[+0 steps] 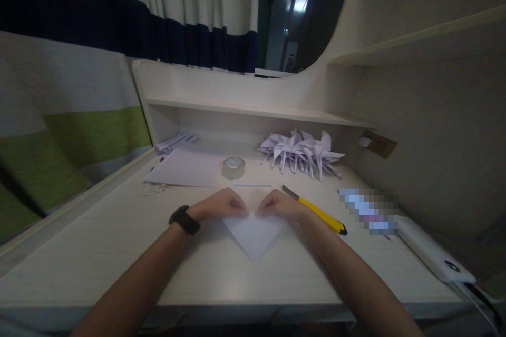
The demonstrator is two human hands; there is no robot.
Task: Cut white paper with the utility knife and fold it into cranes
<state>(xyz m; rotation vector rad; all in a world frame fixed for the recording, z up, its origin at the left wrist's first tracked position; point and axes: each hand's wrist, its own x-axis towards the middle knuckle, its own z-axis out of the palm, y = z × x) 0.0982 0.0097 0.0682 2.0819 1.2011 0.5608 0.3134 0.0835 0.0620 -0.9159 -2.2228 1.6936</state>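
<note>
Head view: the left hand (223, 204) and the right hand (281, 205) engage a white paper piece (255, 237), located at the front-middle of the desk (98, 268), between the forearms. The visible portion of the paper piece is triangular, one corner directed toward the person; whether it lies fully flat cannot be determined. The left hand, with a dark wristwatch (185, 220) at the wrist, has its grip closed, fingertips pinching the far edge of the paper piece left of centre. The right hand has its grip closed likewise on the same edge, right of centre; a narrow gap separates the two hands. Beyond the hands lie a thin white strip (252, 185) and a tape roll (233, 167). A yellow cutter (322, 216) lies beside the right forearm, blade directed away from the person. Paper pinwheels (296, 150) rest at the back right; a large white sheet (187, 166) rests at the back left
</note>
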